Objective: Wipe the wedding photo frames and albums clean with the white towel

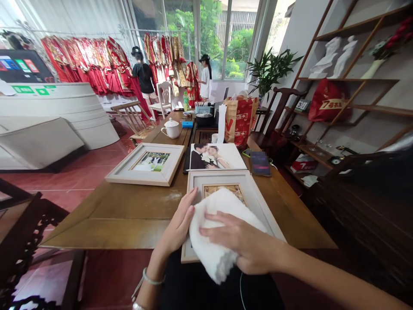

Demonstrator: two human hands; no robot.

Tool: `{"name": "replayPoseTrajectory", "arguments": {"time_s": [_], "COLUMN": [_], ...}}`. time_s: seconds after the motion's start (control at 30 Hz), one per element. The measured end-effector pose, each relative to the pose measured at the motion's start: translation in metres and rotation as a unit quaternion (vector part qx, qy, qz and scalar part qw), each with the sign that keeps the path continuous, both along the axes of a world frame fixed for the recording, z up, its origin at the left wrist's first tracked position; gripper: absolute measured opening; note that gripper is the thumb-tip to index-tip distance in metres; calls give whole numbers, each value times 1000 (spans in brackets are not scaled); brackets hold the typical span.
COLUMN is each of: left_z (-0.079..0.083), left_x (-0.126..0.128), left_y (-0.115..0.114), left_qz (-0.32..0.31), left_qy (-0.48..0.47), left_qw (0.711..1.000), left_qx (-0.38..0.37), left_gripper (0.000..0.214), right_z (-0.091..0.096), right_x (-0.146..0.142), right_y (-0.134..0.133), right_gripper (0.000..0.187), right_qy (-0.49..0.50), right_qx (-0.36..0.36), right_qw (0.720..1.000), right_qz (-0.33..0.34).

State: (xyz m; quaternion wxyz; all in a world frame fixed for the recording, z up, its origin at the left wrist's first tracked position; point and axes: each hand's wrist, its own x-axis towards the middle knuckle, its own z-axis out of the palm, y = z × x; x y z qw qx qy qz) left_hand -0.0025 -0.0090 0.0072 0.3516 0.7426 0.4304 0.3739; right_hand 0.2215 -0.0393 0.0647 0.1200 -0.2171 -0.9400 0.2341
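Observation:
A white-framed picture (250, 189) lies flat at the near edge of the wooden table (129, 215). A folded white cloth (222, 224) covers most of its glass. My right hand (245, 245) lies on the cloth, fingers stretched flat over it. My left hand (179, 226) rests against the frame's left edge with its fingers extended and together, steadying the frame. A bracelet circles my left wrist.
A second white-framed photo (146, 163) lies to the left, an unframed wedding print (216, 156) and a dark phone (260, 163) behind. Farther back stand a white teapot (171, 128) and red paper bag (240, 118). Two people stand by racks of red garments. Dark chairs flank the table.

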Motion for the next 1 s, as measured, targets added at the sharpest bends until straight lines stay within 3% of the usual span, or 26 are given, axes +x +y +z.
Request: {"name": "replayPoseTrajectory", "arguments": {"time_s": [0.07, 0.17, 0.3, 0.4, 0.5, 0.63, 0.8, 0.9, 1.0], "left_z": [-1, -1, 2, 4, 5, 4, 6, 7, 8], "left_x": [-1, -2, -4, -3, -3, -2, 0, 0, -1], "left_y": [1, 3, 3, 2, 2, 3, 3, 3, 1], "left_qz": [-15, -26, -37, -46, -47, -49, -49, -51, -41], "left_qy": [13, 22, 22, 25, 24, 26, 17, 12, 15], "left_qw": [1000, 999, 998, 998, 998, 998, 998, 998, 999], "left_qx": [24, 42, 42, 41, 43, 41, 37, 36, 23], "left_gripper": [44, 39, 40, 41, 42, 41, 39, 35, 36], "right_z": [8, 18, 9, -5, -14, -15, -8, 0, 12], "right_x": [18, 53, 84, 85, 70, 36, 4, 8, 30], "right_y": [-8, -13, 7, 41, 76, 95, 88, 76, 55], "right_gripper": [80, 78, 72, 68, 66, 77, 84, 83, 81], "right_qy": [-30, -105, -141, -116, -94, -82, -77, -90, -107], "right_qx": [-39, -74, 23, 113, 132, 94, 35, -18, -66], "right_qw": [999, 985, 945, 923, 910, 928, 981, 989, 987], "right_qz": [5, -118, -294, -350, -381, -351, -174, -119, -100]}}
